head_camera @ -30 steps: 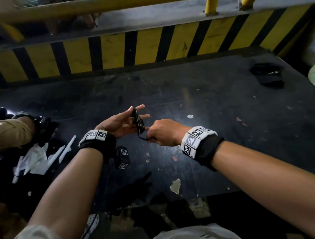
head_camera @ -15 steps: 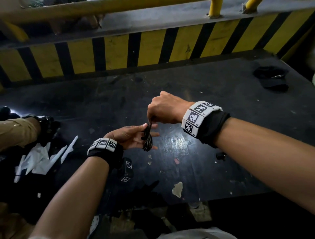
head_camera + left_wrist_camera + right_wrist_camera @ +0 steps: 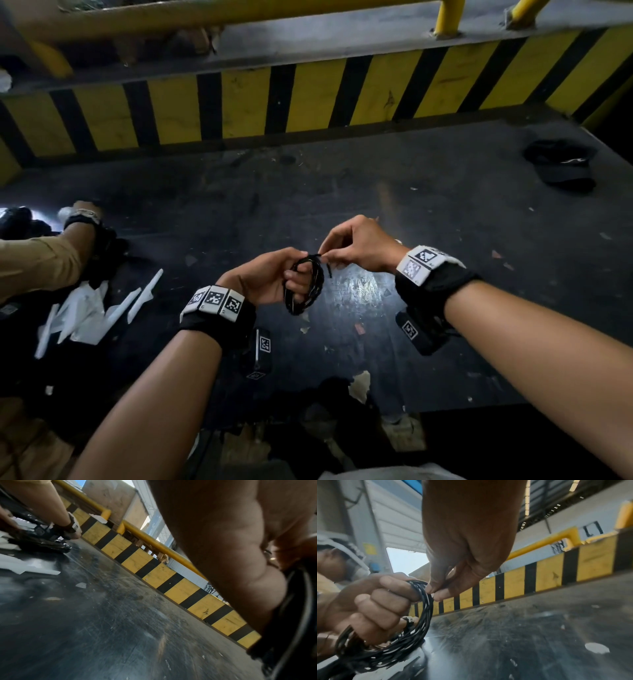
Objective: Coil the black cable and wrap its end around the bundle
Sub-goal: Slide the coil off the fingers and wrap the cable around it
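A thin black cable (image 3: 317, 284) (image 3: 419, 623) is coiled into a small oval bundle of several loops above the dark table. My left hand (image 3: 274, 277) (image 3: 373, 605) grips the bundle, its fingers curled through the loops. My right hand (image 3: 356, 245) (image 3: 435, 592) pinches the cable's end at the top of the bundle between thumb and forefinger. A short free tail (image 3: 329, 270) hangs beside the coil. In the left wrist view the palm fills the frame and only a dark edge of the cable (image 3: 296, 601) shows.
The black scratched table (image 3: 428, 212) carries paper scraps and white plastic strips (image 3: 137, 301) at the left. Another person's arm (image 3: 44, 260) works at the left edge. A black cap (image 3: 561, 164) lies far right. A yellow-black striped barrier (image 3: 308, 102) bounds the back.
My right hand came down from above the bundle and now pinches the cable end at its top. My left hand closed its fingers round the coil, which now shows as an open oval.
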Demonstrator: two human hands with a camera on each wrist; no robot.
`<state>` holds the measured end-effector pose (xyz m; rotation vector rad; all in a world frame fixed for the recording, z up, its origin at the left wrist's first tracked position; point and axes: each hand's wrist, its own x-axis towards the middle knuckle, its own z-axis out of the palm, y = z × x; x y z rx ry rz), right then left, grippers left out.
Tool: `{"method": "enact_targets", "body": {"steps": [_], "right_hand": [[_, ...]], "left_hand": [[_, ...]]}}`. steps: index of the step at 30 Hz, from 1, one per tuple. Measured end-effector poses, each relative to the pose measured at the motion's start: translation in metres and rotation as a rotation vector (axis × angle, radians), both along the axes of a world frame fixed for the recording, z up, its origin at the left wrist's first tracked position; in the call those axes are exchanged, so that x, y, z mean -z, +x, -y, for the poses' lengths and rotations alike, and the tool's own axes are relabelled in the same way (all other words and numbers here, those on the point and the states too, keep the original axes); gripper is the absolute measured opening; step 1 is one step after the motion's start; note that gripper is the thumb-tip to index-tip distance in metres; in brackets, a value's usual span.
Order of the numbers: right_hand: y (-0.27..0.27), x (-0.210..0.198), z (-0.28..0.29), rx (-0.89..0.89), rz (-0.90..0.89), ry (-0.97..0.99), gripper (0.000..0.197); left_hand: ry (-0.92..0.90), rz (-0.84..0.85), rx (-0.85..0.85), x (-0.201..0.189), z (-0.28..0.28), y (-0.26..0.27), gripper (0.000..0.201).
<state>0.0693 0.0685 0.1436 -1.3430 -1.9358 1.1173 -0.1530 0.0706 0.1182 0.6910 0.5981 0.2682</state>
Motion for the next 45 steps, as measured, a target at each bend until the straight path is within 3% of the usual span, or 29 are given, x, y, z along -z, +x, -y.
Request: {"method": "enact_targets", "body": {"steps": [6, 12, 18, 26, 30, 33, 37, 41, 45], "right_hand": [[0.007, 0.019, 0.013, 0.122, -0.309, -0.198, 0.020], [0.012, 0.040, 0.024, 0.206, -0.327, -0.131, 0.008], [0.026, 0.045, 0.026, 0.242, -0.421, -0.250, 0.011], [0.042, 0.055, 0.026, 0.291, -0.293, -0.133, 0.017], [0.056, 0.066, 0.027, 0.297, -0.198, -0.084, 0.020], [0.069, 0.072, 0.031, 0.312, -0.267, -0.160, 0.031], [0.087, 0.076, 0.037, 0.233, -0.262, -0.298, 0.055], [0.103, 0.073, 0.044, 0.079, -0.247, -0.455, 0.039], [0.117, 0.072, 0.051, 0.108, -0.241, -0.477, 0.029]], "left_hand": [[-0.011, -0.091, -0.072, 0.001, -0.006, 0.015, 0.039], [-0.002, -0.153, -0.223, 0.007, -0.009, 0.038, 0.043], [0.005, -0.171, -0.299, 0.010, -0.010, 0.059, 0.044], [0.057, -0.304, -0.453, 0.021, -0.004, 0.089, 0.037], [0.174, -0.486, -0.467, 0.028, 0.006, 0.108, 0.035], [0.283, -0.563, -0.455, 0.031, 0.011, 0.124, 0.039], [0.250, -0.530, -0.377, 0.035, 0.015, 0.138, 0.040], [0.213, -0.542, -0.334, 0.034, 0.022, 0.150, 0.039], [0.240, -0.613, -0.376, 0.033, 0.030, 0.164, 0.036]]}}
